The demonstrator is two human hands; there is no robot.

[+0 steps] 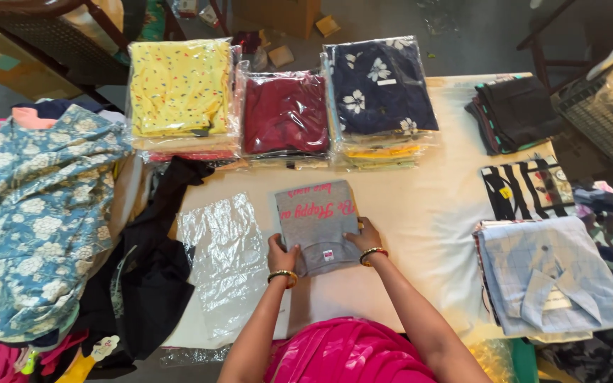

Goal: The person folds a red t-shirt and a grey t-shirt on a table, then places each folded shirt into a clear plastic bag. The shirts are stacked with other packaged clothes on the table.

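A folded grey shirt (315,221) with pink lettering lies on the white table (431,206), its collar end toward me. My left hand (282,254) grips its near left corner, and my right hand (367,236) holds its near right edge. Both wrists carry gold bangles. A clear empty plastic bag (227,261) lies flat just left of the shirt.
Three stacks of bagged garments stand at the back: yellow (179,89), maroon (285,113), navy floral (379,86). Loose clothes are piled on the left (33,206), a black garment (152,269) beside them. Folded shirts (544,273) and dark clothes (516,112) sit on the right.
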